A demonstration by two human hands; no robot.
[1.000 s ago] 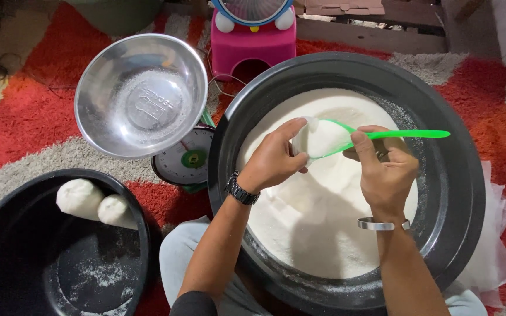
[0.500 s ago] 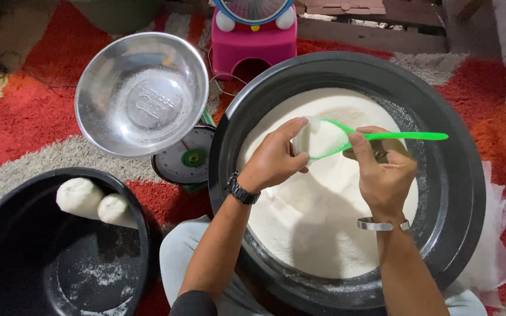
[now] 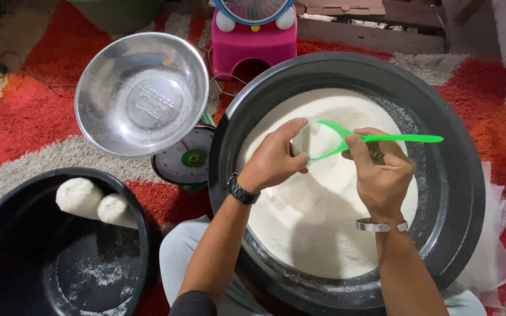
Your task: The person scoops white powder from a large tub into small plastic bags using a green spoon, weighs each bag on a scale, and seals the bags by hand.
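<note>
Holding a bright green plastic scoop [image 3: 346,139] by its thin handle, the right hand [image 3: 382,175] is keeping a narrow grip closed around it. The left hand [image 3: 276,158] is cupping the scoop's loaded bowl; whether it is gripping anything is unclear. White powder [image 3: 323,234] below both hands is loose and light, likely spilling easily. The scoop appears light, slightly flexible; the handle is the best hold. The large black round basin [image 3: 464,193] is rimming the work closely, with open room above.
</note>
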